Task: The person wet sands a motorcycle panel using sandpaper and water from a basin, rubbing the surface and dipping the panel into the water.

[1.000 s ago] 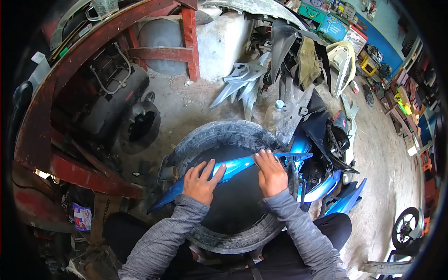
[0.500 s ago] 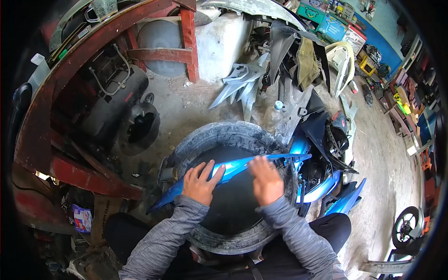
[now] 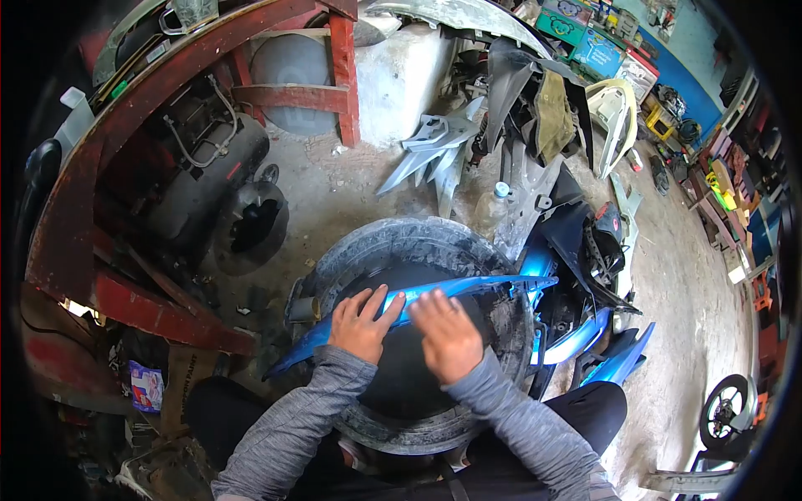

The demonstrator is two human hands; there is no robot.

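1 long blue panel (image 3: 474, 285) spans a round dark tub (image 3: 409, 438). We find the left hand (image 3: 361, 327) spread on the panel, fingers apart, not wrapped around it. We record the right hand (image 3: 451, 338) open and blurred over its middle; whether it touches, we cannot tell.

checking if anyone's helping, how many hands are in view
2: the left hand on the blue panel, and the right hand over the tub, contact with the panel unclear. No others show.
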